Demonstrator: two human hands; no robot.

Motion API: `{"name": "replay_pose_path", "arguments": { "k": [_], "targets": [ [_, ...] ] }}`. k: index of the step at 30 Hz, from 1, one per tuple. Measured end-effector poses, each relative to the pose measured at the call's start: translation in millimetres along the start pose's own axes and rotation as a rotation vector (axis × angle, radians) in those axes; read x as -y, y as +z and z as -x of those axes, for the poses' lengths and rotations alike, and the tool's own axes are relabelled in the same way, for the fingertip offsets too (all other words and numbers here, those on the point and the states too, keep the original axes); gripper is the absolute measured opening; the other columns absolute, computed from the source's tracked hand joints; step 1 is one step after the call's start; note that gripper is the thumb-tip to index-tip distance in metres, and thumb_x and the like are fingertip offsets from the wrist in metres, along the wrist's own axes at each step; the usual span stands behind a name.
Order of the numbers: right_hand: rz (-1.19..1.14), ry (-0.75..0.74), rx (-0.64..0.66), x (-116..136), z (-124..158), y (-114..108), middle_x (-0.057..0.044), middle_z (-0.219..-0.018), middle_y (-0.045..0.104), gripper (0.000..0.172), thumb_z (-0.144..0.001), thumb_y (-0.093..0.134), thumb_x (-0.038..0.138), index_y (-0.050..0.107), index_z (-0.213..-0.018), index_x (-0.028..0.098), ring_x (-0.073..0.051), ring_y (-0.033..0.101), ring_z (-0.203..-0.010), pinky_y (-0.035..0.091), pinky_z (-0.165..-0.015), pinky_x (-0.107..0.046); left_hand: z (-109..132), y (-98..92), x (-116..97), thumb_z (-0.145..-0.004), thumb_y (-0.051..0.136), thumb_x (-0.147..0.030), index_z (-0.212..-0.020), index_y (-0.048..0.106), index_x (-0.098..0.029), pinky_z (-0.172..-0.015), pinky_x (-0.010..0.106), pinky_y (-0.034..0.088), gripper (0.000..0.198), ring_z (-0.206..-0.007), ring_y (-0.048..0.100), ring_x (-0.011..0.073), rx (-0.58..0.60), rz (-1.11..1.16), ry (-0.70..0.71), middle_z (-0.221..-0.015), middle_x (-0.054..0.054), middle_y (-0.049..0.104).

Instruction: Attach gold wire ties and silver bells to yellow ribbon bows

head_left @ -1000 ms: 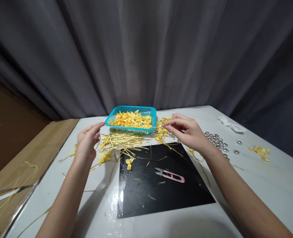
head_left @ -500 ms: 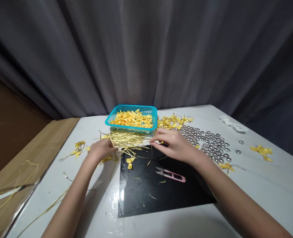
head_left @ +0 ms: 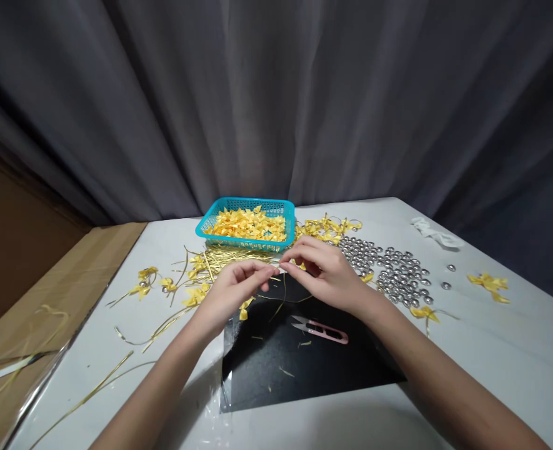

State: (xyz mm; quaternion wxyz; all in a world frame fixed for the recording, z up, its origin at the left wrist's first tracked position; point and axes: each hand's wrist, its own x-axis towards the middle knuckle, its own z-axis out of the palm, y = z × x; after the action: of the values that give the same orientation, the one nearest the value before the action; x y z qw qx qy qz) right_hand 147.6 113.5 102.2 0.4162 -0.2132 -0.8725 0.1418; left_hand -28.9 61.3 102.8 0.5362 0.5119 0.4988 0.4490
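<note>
My left hand (head_left: 241,287) has come up over the top edge of the black mat (head_left: 285,362), thumb and forefinger pinched together. Its fingertips nearly meet those of my right hand (head_left: 323,272), which is also in a pinch. Whatever lies between the fingertips is too small to make out. A thin gold strand runs down onto the mat below them. Behind my left hand lies a pile of cut gold cords (head_left: 229,257). One yellow ribbon bow (head_left: 244,310) sits under my left wrist, and pink-handled thread snips (head_left: 323,330) rest on the mat.
A blue basket (head_left: 204,232) full of yellow bows stands at the back. Several silver beads (head_left: 402,275) spread to the right, beside yellow ribbon flowers (head_left: 325,230). White crumpled material (head_left: 438,234) lies farther right. Cardboard (head_left: 93,262) borders the table's left; a grey curtain hangs behind.
My left hand has moved right and up from the left side of the gold cords to my right hand's fingertips. My right hand has stayed nearly in place.
</note>
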Motion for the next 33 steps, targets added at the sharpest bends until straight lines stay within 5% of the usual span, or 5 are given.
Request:
{"name": "replay_pose_path", "arguments": {
  "k": [6,17,28,33],
  "targets": [
    [-0.031,0.007,-0.1,-1.3,-0.1,5.5,-0.003,-0.072,0.055,0.007,-0.084,0.055,0.011,0.061,-0.08,0.013,-0.009,0.045,-0.057,0.035,-0.048,-0.02,1.9,2.8,1.5,-0.074,0.065,-0.038,-0.075,0.069,-0.018,-0.043,0.023,0.009,0.021,-0.043,0.015,0.0068,0.002,0.102,0.003,-0.046,-0.008,0.027],
    [-0.027,-0.036,-0.068,2.0,3.8,11.9,-0.003,-0.076,0.057,0.01,-0.085,0.052,0.011,0.06,-0.087,0.016,-0.011,0.05,-0.061,0.041,-0.053,-0.023,2.8,10.1,9.6,-0.074,0.067,-0.038,-0.078,0.067,-0.015,-0.04,0.018,0.009,0.023,-0.045,0.012,0.006,-0.07,0.399,0.031,-0.052,-0.009,0.016],
    [0.433,-0.171,0.013,11.4,4.2,6.4,-0.007,-0.079,0.063,0.021,-0.093,0.041,0.017,0.061,-0.091,0.014,-0.014,0.059,-0.066,0.043,-0.051,-0.023,1.8,13.8,15.8,-0.067,0.073,-0.036,-0.083,0.072,-0.017,-0.042,0.022,0.009,0.025,-0.044,0.013,0.006,-0.167,0.231,0.052,-0.047,-0.009,0.021],
    [0.39,-0.159,-0.01,9.5,5.0,9.3,-0.007,-0.08,0.062,0.018,-0.091,0.043,0.016,0.061,-0.091,0.013,-0.014,0.06,-0.067,0.045,-0.052,-0.024,-1.4,10.9,18.9,-0.066,0.074,-0.032,-0.083,0.072,-0.02,-0.045,0.022,0.016,0.021,-0.046,0.014,0.0067,-0.218,0.097,0.093,-0.05,-0.01,0.014]
  ]
}}
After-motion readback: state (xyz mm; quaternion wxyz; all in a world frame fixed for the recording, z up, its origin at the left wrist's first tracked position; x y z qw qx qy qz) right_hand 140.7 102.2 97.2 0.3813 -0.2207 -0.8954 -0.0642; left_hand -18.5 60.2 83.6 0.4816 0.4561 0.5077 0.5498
